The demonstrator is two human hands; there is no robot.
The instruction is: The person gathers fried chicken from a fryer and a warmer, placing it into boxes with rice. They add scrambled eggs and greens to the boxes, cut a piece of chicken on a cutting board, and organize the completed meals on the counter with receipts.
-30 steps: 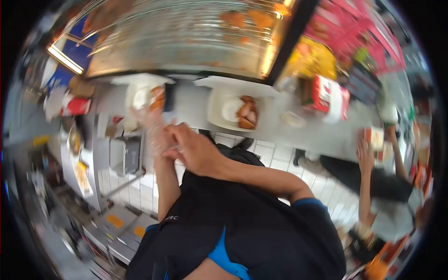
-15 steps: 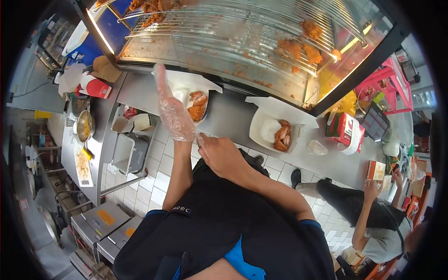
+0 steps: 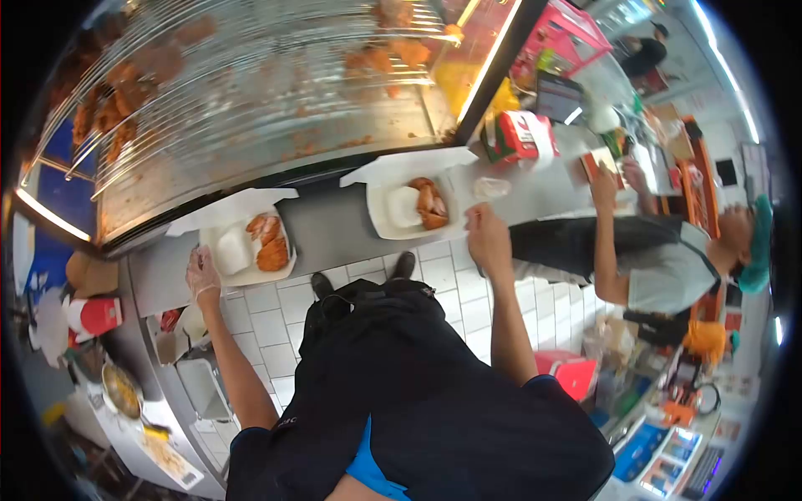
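My left hand [image 3: 202,274], in a clear plastic glove, is beside the left edge of a white takeaway box [image 3: 282,271], fingers stretched forward. Fried chicken pieces [image 3: 271,252] lie in this box beside a white lidded tub [image 3: 234,249]. Bare and with its fingers curled in, my right hand [image 3: 489,238] hovers at the counter's front edge; nothing shows in it. To its left stands a second white box [image 3: 378,219] holding chicken [image 3: 429,205] and another white tub [image 3: 406,206]. Just beyond the right hand lies crumpled clear plastic [image 3: 491,187].
A glass warming cabinet [image 3: 276,171] with chicken on wire racks borders the counter [image 3: 326,219] at the back. A red-and-white carton [image 3: 525,137] and a tablet [image 3: 558,98] stand to the right. A co-worker [image 3: 668,259] holds a small box there. A pan [image 3: 123,391] sits at left.
My hands have parted: the right let go of the glove's cuff at the left wrist and moved right. My left hand came down beside the left box. The view has turned right.
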